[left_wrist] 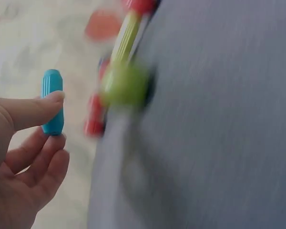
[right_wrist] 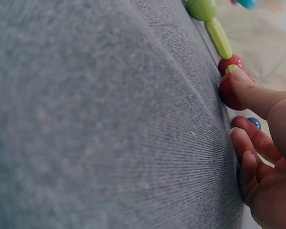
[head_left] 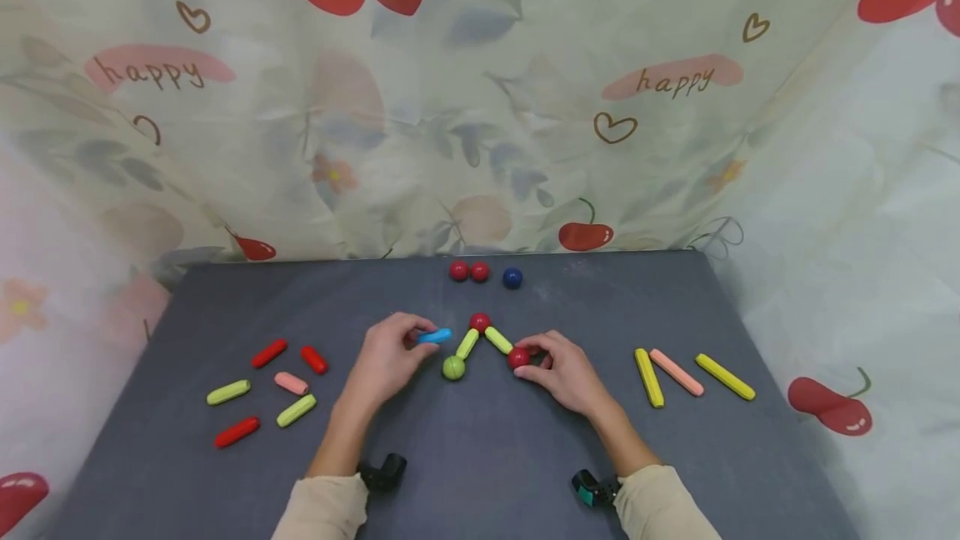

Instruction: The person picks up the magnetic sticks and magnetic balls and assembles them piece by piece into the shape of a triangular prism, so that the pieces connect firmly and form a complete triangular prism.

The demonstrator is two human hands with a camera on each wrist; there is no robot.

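Note:
My left hand (head_left: 392, 354) pinches a short blue rod (left_wrist: 52, 102) between thumb and fingers, held above the table to the left of a joined shape. That shape has a red ball (head_left: 480, 322) at its top, with two light green rods (head_left: 498, 340) slanting down from it. A green ball (head_left: 453, 367) ends the left rod, and another red ball (head_left: 518, 358) ends the right one. Thumb and fingers of my right hand (head_left: 564, 373) grip this lower red ball; in the right wrist view the thumb (right_wrist: 250, 90) lies against it.
Two loose red balls (head_left: 469, 272) and a blue ball (head_left: 512, 277) sit near the far edge. At the left lie several short red, pink and green rods (head_left: 291, 383). Longer yellow rods (head_left: 724, 377) and a pink rod (head_left: 677, 372) lie right. A printed curtain (head_left: 480, 107) hangs behind.

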